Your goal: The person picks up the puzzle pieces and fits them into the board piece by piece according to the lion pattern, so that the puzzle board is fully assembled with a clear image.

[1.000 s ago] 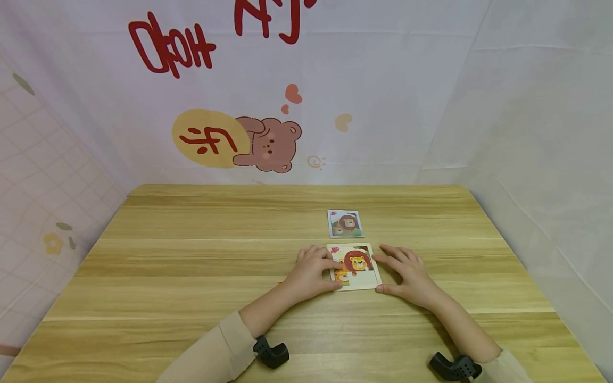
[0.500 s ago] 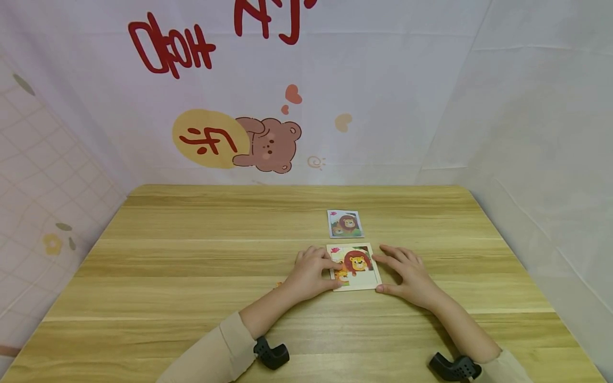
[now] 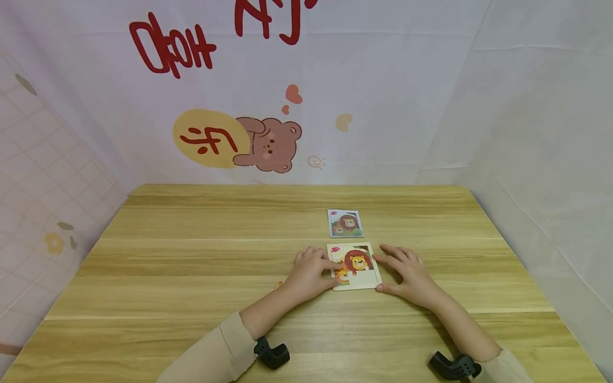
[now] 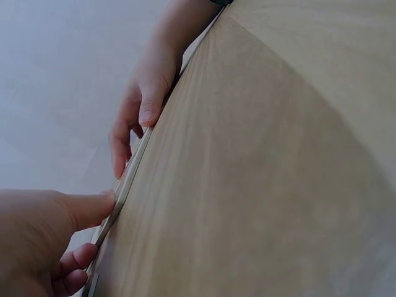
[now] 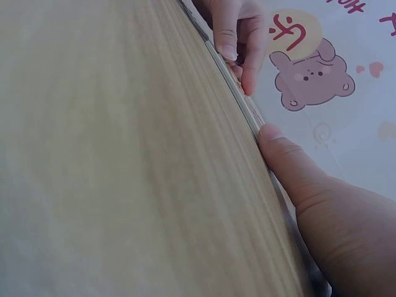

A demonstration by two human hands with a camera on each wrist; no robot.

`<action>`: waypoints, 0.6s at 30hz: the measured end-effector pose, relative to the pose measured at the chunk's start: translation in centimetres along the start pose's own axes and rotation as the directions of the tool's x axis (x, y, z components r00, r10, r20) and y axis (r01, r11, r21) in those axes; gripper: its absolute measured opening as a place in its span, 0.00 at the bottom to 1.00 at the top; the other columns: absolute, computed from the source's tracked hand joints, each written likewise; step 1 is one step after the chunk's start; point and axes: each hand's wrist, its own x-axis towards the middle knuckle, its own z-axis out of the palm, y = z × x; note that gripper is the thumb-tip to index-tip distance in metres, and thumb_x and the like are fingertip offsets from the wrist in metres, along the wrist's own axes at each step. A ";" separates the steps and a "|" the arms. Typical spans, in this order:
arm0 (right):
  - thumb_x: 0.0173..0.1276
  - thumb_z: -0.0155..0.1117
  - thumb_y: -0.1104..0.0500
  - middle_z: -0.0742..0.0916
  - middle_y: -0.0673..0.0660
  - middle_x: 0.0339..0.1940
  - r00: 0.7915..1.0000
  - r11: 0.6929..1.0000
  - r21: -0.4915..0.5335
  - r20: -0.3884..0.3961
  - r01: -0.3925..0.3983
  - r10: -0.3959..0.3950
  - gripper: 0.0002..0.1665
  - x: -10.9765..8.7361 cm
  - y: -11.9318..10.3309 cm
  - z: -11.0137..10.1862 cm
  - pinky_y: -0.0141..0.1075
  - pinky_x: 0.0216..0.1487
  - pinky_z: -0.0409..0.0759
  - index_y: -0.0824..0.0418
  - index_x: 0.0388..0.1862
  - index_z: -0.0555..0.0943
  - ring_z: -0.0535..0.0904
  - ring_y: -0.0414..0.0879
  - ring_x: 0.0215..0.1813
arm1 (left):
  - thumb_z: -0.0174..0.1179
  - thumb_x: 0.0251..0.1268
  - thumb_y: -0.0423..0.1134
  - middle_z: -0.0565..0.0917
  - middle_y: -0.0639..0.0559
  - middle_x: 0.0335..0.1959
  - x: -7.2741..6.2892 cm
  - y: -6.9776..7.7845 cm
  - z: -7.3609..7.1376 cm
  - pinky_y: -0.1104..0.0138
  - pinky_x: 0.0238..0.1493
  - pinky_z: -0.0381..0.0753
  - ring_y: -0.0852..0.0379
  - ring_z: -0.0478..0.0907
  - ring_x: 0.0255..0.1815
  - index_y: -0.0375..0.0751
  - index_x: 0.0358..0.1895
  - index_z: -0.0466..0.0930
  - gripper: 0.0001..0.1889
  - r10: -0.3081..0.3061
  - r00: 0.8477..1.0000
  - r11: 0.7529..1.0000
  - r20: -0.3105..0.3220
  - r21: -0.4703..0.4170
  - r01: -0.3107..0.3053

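A square wooden jigsaw puzzle (image 3: pixel 361 279) with a pale frame lies on the table, its picture partly filled with a maned lion and a smaller orange animal. My left hand (image 3: pixel 312 272) is at its left side, index finger and thumb reaching over the frame onto the lower-left pieces. On the opposite side, my right hand (image 3: pixel 407 274) touches the frame's right edge with fairly straight index finger and thumb. The right wrist view shows my right thumb (image 5: pixel 288 154) against the frame's edge. Low wrist-camera angles hide the puzzle's top face.
Just beyond the puzzle lies a picture card (image 3: pixel 346 224) with the same lion scene. A small orange piece (image 3: pixel 279 284) shows partly behind my left forearm. The wood-grain table (image 3: pixel 191 239) extends to both sides, with a printed white cloth (image 3: pixel 383 80) behind it.
My left thumb has shifted slightly left and back over the lower-left pieces. A bit more of the orange piece shows by my left forearm. My right hand stays in place.
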 end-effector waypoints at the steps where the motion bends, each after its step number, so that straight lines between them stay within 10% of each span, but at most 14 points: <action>1: 0.52 0.73 0.39 0.68 0.61 0.70 1.000 1.000 -0.001 0.001 0.000 0.000 0.43 0.0 0.0 0.0 0.62 0.56 0.52 0.52 0.66 0.74 0.58 0.61 0.66 | 0.69 0.55 0.51 0.71 0.62 0.32 0.0 0.0 0.1 0.60 0.44 0.58 0.61 0.62 0.37 0.56 0.51 0.86 0.19 -0.002 1.000 1.000 -0.002 0.002 0.002; 18: 0.52 0.73 0.38 0.68 0.62 0.70 1.000 1.000 -0.001 0.002 0.001 -0.001 0.43 0.0 0.0 0.0 0.62 0.57 0.51 0.52 0.66 0.74 0.58 0.62 0.66 | 0.68 0.57 0.51 0.71 0.61 0.32 -0.3 0.0 0.2 0.59 0.45 0.59 0.60 0.61 0.37 0.57 0.49 0.87 0.16 0.024 0.999 0.999 -0.025 0.032 -0.023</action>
